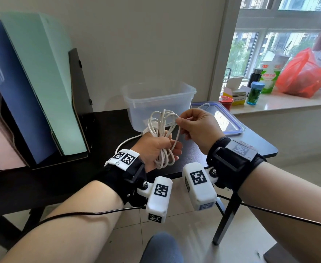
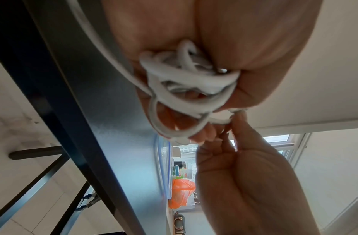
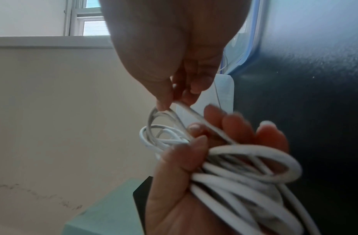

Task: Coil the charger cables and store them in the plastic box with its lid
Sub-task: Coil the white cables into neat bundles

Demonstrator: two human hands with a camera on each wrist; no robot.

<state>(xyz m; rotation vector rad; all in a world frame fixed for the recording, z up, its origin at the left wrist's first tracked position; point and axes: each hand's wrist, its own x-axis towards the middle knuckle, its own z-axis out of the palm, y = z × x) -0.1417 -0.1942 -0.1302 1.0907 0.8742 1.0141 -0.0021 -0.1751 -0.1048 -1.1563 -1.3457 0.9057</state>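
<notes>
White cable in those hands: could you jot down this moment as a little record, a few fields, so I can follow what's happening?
cable: white cable, looped into a loose bundle, one strand trailing down to the black table
left hand: left hand grips the bundle
right hand: right hand pinches one loop with its fingers
box: clear plastic box open, standing on the table behind the hands
lid: blue-rimmed lid lying flat right of the box
stage: coiling, nothing stored yet
</notes>
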